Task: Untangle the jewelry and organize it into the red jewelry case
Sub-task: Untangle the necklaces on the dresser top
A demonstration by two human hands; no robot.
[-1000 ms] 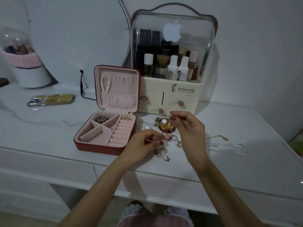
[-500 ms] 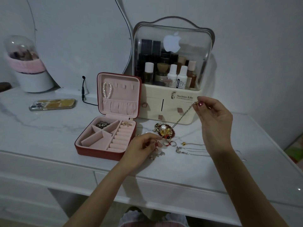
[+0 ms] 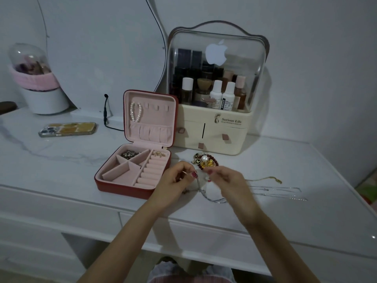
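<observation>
Right hand (image 3: pixel 226 180) lowered beside left (image 3: pixel 175 180)

right hand (image 3: pixel 228 181) lowered from raised | meets left hand (image 3: pixel 175 180) | seemingly pinching chain (image 3: pixel 206 196)

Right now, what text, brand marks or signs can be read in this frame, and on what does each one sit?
"Serious Life": cream base of the cosmetics organizer, beside a small figure emblem.
Line under it: too small to read.
White apple logo, no words: on the organizer's clear cover.
White bottle: a vertical label, too blurred to read surely.
Phone case: no text legible.
</observation>
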